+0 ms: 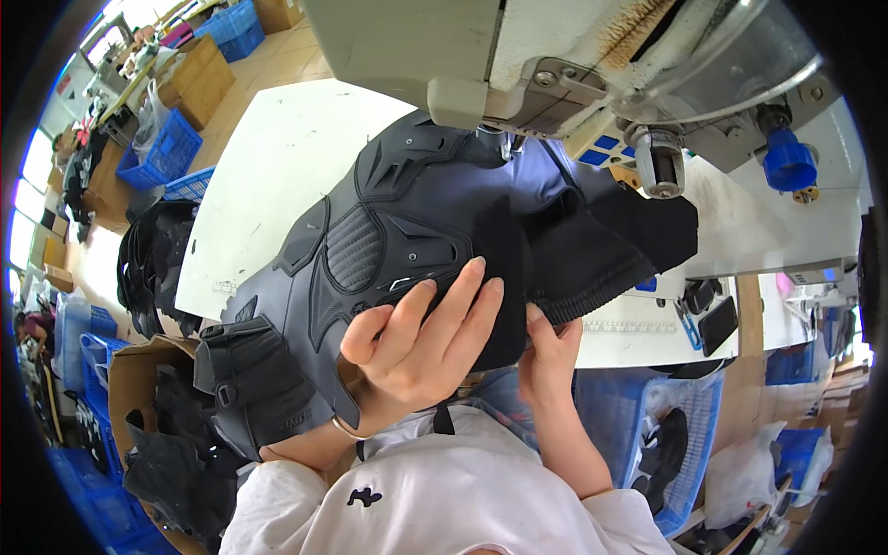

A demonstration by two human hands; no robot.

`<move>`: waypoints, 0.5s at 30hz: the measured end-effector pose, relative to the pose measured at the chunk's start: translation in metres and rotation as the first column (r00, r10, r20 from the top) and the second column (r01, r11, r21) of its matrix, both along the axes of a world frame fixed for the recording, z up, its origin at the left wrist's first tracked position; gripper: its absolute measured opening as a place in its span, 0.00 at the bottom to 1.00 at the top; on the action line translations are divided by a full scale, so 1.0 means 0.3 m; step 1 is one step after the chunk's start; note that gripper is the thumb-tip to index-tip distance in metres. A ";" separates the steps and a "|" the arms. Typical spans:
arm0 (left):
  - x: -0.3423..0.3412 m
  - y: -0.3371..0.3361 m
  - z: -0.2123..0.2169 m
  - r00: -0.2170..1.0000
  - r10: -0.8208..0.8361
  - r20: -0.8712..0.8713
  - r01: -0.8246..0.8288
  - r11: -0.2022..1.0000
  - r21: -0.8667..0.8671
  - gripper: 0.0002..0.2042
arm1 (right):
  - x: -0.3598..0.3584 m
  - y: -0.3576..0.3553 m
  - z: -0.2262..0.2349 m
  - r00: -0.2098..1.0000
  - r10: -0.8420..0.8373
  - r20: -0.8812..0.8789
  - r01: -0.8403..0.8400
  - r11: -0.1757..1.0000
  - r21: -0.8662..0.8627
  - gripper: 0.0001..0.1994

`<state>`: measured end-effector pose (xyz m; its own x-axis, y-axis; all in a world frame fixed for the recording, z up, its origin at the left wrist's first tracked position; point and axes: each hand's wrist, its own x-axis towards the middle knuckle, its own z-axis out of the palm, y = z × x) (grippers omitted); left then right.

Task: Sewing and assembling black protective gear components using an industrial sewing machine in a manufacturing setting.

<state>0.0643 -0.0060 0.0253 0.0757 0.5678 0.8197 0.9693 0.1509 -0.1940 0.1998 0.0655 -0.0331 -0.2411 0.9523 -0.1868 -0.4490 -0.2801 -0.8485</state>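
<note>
Padded garment (398,240) on table (277,157), under sewing machine (555,55); hands (421,347) on it.

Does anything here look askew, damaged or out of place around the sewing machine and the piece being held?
Nothing stands out. Both hands, left hand and right hand, hold the dark padded piece under the sewing machine; only brownish staining shows on the machine's casing.

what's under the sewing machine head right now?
The top edge of the dark grey padded boot upper sits under the white sewing machine head, lying on the white work table. The needle point is covered, so stitch contact is unseen.
</note>
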 end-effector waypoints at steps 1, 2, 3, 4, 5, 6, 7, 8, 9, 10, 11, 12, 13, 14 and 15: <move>0.003 -0.001 -0.001 1.000 0.011 0.006 -0.011 1.000 0.017 0.08 | -0.001 -0.001 0.002 1.000 0.009 0.006 -0.009 1.000 0.007 0.21; -0.004 -0.004 0.000 1.000 0.009 -0.015 -0.009 1.000 0.018 0.08 | -0.003 -0.005 0.002 1.000 0.006 0.025 -0.007 0.999 0.031 0.20; -0.003 -0.001 -0.004 1.000 0.021 -0.006 -0.021 0.999 0.030 0.08 | 0.000 0.000 0.002 0.999 0.005 0.044 -0.008 0.998 0.060 0.19; 0.000 0.002 -0.011 1.000 0.020 -0.003 -0.020 0.999 0.039 0.08 | 0.003 0.003 -0.002 0.999 0.016 0.052 -0.019 0.997 0.072 0.19; 0.003 0.007 -0.015 1.000 0.019 -0.001 -0.019 0.999 0.047 0.08 | 0.006 0.005 -0.008 0.998 0.002 0.055 -0.006 0.997 0.075 0.19; 0.003 0.008 -0.016 1.000 0.027 0.005 -0.027 0.998 0.052 0.08 | 0.005 0.002 -0.012 0.998 -0.015 0.056 0.011 0.997 0.071 0.19; 0.002 0.013 -0.017 1.000 0.023 0.009 -0.023 0.998 0.065 0.08 | 0.000 0.006 -0.001 0.998 -0.008 0.061 0.003 0.997 0.076 0.19; 0.002 0.017 -0.017 1.000 0.018 0.013 -0.019 0.997 0.077 0.08 | -0.007 0.013 0.017 0.998 -0.020 0.062 0.015 0.996 0.086 0.19; 0.000 0.017 -0.016 1.000 0.021 0.016 -0.022 0.997 0.077 0.08 | -0.014 0.015 0.027 0.997 -0.037 0.061 0.032 0.995 0.092 0.19; -0.002 0.017 -0.016 0.999 0.025 0.024 -0.026 0.998 0.051 0.10 | -0.014 0.019 0.029 0.997 -0.035 0.064 0.029 0.995 0.091 0.19; -0.001 0.016 -0.016 0.999 0.028 0.031 -0.029 0.999 0.025 0.11 | -0.010 0.025 0.031 0.997 -0.021 0.075 0.014 0.996 0.090 0.18; -0.002 0.018 -0.016 0.999 0.029 0.030 -0.029 0.999 0.025 0.11 | -0.009 0.031 0.032 0.996 -0.009 0.083 0.001 0.996 0.090 0.18; 0.000 0.019 -0.018 0.999 0.028 0.035 -0.029 0.999 0.022 0.11 | -0.011 0.034 0.031 0.997 -0.009 0.082 0.002 0.996 0.089 0.18; 0.001 0.021 -0.019 0.999 0.028 0.040 -0.028 0.999 0.019 0.11 | -0.012 0.035 0.030 0.997 -0.012 0.081 0.004 0.995 0.095 0.17; 0.004 0.024 -0.019 0.999 0.028 0.039 -0.029 0.999 0.018 0.11 | -0.011 0.038 0.029 0.997 -0.014 0.079 0.006 0.995 0.100 0.17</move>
<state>0.0656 0.0013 0.0198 0.0280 0.5536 0.8323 0.9713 0.1817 -0.1536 0.1965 0.0769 -0.0245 -0.2194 0.9695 -0.1090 -0.3812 -0.1881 -0.9052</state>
